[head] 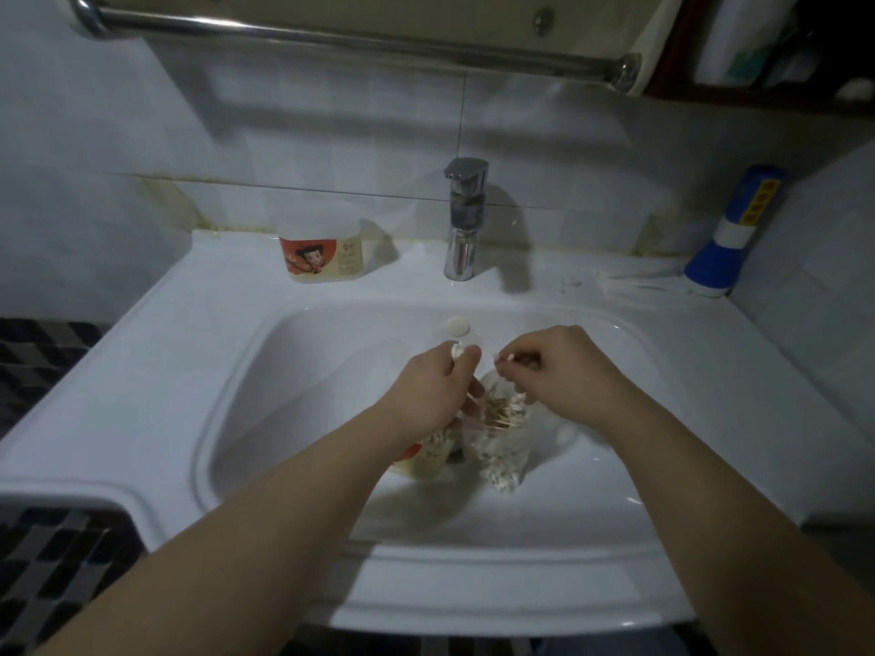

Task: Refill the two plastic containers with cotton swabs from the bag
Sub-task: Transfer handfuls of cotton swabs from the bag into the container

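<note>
Item one: left grip (433, 390), closed on a few cotton swabs (457, 350), with the first container (428, 459) just beneath it in the sink (284, 419), partly filled as far as we can tell. Item two: right grip (573, 371), pinched on more swabs, directly above the clear bag (497, 459), which holds further stock. Item three: second container (322, 255), well beyond the left grip on the tabletop (213, 286) beside the faucet (464, 220); we judge it not yet filled, so under half is done.
</note>
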`<state>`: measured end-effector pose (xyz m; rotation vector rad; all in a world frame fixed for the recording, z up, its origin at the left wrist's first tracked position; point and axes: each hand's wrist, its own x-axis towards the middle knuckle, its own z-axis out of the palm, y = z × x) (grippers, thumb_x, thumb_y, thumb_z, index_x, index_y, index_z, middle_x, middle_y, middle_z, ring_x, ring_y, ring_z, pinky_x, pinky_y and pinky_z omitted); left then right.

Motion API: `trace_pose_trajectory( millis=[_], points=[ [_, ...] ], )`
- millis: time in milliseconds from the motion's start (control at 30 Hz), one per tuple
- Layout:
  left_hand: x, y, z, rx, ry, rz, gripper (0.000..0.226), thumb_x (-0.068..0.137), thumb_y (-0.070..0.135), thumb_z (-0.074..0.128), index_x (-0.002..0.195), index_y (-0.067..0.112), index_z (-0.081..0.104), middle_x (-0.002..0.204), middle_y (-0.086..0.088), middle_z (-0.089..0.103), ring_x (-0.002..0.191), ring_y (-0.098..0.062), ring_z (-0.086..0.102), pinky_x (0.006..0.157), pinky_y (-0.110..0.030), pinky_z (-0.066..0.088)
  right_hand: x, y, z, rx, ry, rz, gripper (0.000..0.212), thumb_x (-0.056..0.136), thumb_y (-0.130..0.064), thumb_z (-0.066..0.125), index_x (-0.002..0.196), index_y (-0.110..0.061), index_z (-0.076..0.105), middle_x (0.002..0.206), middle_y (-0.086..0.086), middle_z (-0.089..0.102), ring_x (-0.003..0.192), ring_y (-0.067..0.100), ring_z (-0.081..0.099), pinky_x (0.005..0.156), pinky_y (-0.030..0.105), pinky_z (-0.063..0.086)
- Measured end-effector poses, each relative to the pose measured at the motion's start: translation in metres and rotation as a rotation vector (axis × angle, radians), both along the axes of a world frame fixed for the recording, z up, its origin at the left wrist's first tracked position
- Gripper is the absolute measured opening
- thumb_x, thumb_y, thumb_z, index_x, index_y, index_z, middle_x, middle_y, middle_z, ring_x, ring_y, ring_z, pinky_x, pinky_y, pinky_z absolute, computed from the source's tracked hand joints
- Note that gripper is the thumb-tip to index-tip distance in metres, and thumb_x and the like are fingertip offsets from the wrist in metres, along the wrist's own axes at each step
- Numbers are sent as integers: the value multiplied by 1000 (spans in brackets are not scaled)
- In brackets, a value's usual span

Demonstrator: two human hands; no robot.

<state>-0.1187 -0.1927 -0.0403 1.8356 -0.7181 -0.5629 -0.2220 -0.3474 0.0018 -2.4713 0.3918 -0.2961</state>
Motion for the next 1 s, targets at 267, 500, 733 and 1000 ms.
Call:
trace_pose_trajectory(
  millis=[267, 500, 733, 1000],
  points=[
    [1, -2, 1, -154, -89, -51, 39, 109, 44, 36, 120, 18, 62, 113, 12, 70, 100, 2, 67, 72, -23, 59, -1, -9, 3, 312, -176, -68, 13, 92, -12, 73, 82, -19, 76, 71, 3, 73, 58, 10, 66, 55, 25, 52],
    [-2, -6, -2, -235, -83, -130, 36, 108, 45, 34, 100, 14, 52, 67, 9, 63, 56, -12, 59, 58, -36, 51, 6, 1, -1, 452, -230, 57, 5, 91, -7, 73, 87, -6, 75, 74, 6, 72, 63, 17, 65, 64, 32, 55],
    [2, -9, 0, -204, 82, -73, 38, 95, 57, 41, 87, 25, 59, 51, 15, 46, 46, -5, 44, 52, -27, 42, 12, 4, -10, 454, -352, 7, 23, 89, -12, 76, 101, -31, 72, 74, 1, 72, 64, 13, 67, 62, 23, 56],
    [-2, -8, -1, -203, 161, -109, 37, 107, 45, 43, 80, 20, 50, 54, 13, 43, 47, -9, 40, 48, -23, 37, 11, 8, -11, 235, -311, 49, 20, 97, -21, 69, 108, -35, 78, 96, -25, 74, 92, -1, 69, 79, 24, 56]
  ],
)
